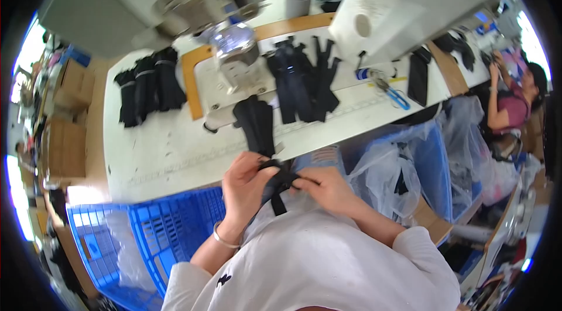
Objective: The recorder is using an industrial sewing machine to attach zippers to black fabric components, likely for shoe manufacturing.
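My left hand (241, 185) and my right hand (329, 189) meet just off the table's front edge, in front of my white shirt. Between them is a black fabric strip (280, 204), bunched up, with one end hanging down. The fingers of both hands are closed on it, and their grip partly hides its folds. Just beyond my left hand, a stack of black fabric strips (256, 123) lies at the table's edge, close to the sewing machine (237, 59). More loose black strips (298, 79) are spread to the right of the machine.
Tied black bundles (151, 87) lie on the left of the white table (158, 159). Blue-handled scissors (391, 93) and a black phone (418, 77) lie at the right. Blue crates (140, 235) stand below left, a plastic-lined blue bin (430, 164) below right. Another person (518, 103) sits far right.
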### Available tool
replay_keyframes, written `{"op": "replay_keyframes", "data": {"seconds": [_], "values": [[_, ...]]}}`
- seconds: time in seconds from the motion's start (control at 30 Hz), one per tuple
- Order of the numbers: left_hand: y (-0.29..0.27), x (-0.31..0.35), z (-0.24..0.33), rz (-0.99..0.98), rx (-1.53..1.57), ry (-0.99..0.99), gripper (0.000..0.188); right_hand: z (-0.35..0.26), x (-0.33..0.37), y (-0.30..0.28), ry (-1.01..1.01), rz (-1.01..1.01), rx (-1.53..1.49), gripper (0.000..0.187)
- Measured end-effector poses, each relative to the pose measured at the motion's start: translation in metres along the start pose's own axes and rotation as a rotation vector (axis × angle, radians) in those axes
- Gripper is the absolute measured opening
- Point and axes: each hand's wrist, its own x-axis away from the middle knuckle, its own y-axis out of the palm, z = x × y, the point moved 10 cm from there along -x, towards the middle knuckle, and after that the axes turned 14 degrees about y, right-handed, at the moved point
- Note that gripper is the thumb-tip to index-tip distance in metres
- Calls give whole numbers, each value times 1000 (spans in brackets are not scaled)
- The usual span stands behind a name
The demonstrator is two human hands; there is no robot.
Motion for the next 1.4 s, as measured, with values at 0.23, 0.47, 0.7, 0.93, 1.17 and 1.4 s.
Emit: {"op": "replay_keyframes", "data": {"seconds": [0.23, 0.47, 0.7, 0.93, 1.17, 1.4], "values": [[-7, -56, 15, -165, -568, 350, 38, -4, -17, -31, 73, 222, -428, 12], [-39, -87, -2, -51, -1065, 495, 31, -10, -20, -39, 48, 310, -520, 9], [-45, -94, -17, -46, -999, 418, 27, -13, -25, -35, 46, 261, -533, 9], [-51, -84, -17, 59, -986, 460, 32, -9, -13, -19, 56, 201, -489, 10], [-55, -81, -11, 125, -830, 417, 24, 12, -18, -15, 88, 218, -367, 11], [-44, -67, 45, 103, -336, 319, 15, -64, -30, -22, -193, 162, -191, 11]]}}
